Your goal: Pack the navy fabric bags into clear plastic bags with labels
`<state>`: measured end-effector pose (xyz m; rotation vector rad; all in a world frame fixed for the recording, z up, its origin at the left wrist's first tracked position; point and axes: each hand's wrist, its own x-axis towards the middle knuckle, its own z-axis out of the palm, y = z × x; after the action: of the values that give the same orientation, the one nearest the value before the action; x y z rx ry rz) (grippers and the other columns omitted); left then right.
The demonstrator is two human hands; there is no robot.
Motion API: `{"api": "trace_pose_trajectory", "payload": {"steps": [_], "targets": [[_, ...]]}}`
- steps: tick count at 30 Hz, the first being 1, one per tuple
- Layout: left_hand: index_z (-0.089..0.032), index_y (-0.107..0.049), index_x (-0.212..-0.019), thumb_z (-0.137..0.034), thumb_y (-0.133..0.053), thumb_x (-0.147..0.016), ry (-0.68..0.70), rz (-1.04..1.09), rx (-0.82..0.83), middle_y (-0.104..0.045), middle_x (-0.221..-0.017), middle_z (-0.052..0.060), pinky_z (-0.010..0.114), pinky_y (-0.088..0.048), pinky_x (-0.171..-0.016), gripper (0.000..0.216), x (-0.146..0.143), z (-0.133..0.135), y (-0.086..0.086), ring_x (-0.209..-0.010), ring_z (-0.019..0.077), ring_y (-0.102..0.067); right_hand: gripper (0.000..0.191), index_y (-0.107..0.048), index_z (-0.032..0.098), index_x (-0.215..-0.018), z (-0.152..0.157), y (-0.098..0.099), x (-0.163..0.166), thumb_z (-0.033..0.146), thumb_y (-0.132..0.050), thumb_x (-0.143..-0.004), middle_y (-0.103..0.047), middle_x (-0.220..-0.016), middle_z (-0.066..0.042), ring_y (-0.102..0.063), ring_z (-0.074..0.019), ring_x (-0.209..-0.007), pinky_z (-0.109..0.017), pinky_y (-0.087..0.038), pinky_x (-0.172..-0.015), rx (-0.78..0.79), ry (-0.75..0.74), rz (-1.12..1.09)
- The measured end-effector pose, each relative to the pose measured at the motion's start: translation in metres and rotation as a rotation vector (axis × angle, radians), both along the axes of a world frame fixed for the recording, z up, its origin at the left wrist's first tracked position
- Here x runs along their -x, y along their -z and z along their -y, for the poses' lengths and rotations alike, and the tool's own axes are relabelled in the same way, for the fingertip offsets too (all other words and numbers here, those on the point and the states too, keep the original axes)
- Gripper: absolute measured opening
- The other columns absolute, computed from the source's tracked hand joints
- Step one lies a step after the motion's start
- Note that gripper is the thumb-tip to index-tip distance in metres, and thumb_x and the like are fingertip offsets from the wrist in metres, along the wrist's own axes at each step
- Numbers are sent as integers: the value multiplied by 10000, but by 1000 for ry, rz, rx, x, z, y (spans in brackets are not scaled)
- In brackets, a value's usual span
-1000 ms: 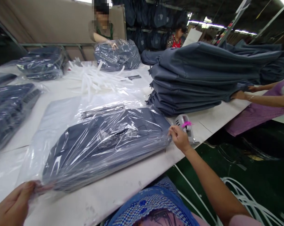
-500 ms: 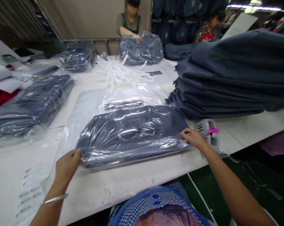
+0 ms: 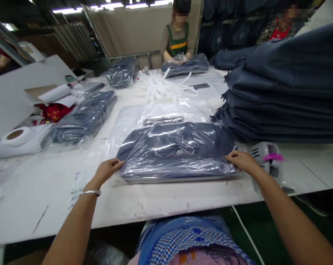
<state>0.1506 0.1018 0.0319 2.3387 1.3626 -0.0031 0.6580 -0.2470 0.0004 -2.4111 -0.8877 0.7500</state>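
Note:
A folded dark blue garment in a clear plastic bag (image 3: 177, 151) lies on the white table (image 3: 161, 202) in front of me. My left hand (image 3: 107, 170) grips the bag's left end, fingers curled on the plastic. My right hand (image 3: 242, 161) holds the bag's right end the same way. A flat stack of empty clear bags (image 3: 158, 112) lies under and behind the bagged garment.
A tall pile of folded dark blue garments (image 3: 288, 95) fills the right side. A grey tape dispenser (image 3: 266, 156) with a pink tag stands beside my right hand. Bagged garments (image 3: 83, 116) and a white roll (image 3: 18, 138) lie left. White strips (image 3: 163, 86) and a person (image 3: 179, 36) are at the far end.
My left hand has slid from the bag's far left open end to the garment's left edge. The view has swung left, and the bag now lies square between both hands.

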Motion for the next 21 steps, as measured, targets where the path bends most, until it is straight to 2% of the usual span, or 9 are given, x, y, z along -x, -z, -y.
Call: {"api": "trace_pose_trajectory", "payload": {"steps": [3,6,10,15,21], "targets": [[-210,-637,-701,-664,-478,-793,109,-24,-8,-636,-668,0,257,-350,-637,489,3,-14,-8,-680,176,-549,301,-594,216,-688,-1,6,-3,507,-582,-764,-643,-545,9,-540,-142,-390,-275,-397,-467,-23,-10,27],[-232,-670,-713,-668,-527,-756,118,-57,-34,-670,-719,9,264,-346,-643,460,1,-19,-18,-721,196,-575,282,-609,221,-687,-2,9,-5,492,-586,-764,-646,-547,12,-542,-145,-396,-287,-401,-492,-4,-24,66],[-268,-719,-855,-582,-630,-693,113,-77,-46,-707,-809,8,268,-362,-632,364,-6,-26,-28,-756,212,-606,247,-630,225,-669,-5,5,-3,448,-582,-763,-647,-551,16,-556,-148,-422,-290,-414,-529,3,-45,103],[-232,-716,-988,-485,-610,-698,74,-45,-38,-721,-879,15,267,-433,-673,399,-13,-27,-32,-766,199,-635,239,-626,227,-659,-6,2,0,443,-584,-752,-636,-534,19,-571,-159,-441,-287,-418,-534,-15,-14,92],[-212,-726,-953,-412,-576,-762,-42,-33,-156,-730,-903,38,293,-458,-703,315,-8,-12,-29,-775,213,-658,232,-642,220,-700,-5,5,1,438,-585,-754,-649,-568,11,-568,-150,-455,-274,-409,-521,-45,-10,81]]}}
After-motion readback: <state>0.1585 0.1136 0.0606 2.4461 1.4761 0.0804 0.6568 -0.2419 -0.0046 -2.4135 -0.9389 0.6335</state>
